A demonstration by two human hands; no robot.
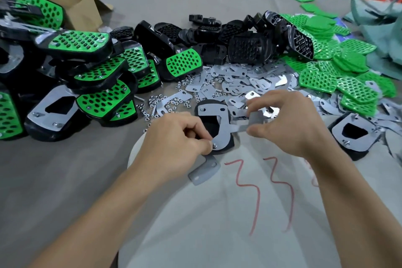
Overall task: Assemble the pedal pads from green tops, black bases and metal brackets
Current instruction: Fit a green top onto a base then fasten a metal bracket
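A black pedal base point(212, 125) lies upside down at the centre of the table, with a grey metal bracket plate point(221, 128) on its back. My left hand point(178, 139) pinches the near corner of that plate by a screw. My right hand point(282, 122) grips a small flat metal bracket point(256, 118) over the base's right side. Another small bracket point(204, 172) lies just below my left hand. Loose brackets point(239, 82), nuts point(156, 102), green tops point(339, 67) and black bases point(239, 37) are heaped beyond.
Finished green-and-black pedals point(87, 72) are piled at the left beside an open cardboard box point(82, 8). One upturned base with a bracket point(356, 132) sits at the right. A white cloth with red marks point(239, 202) covers the near table. Boxes stand behind.
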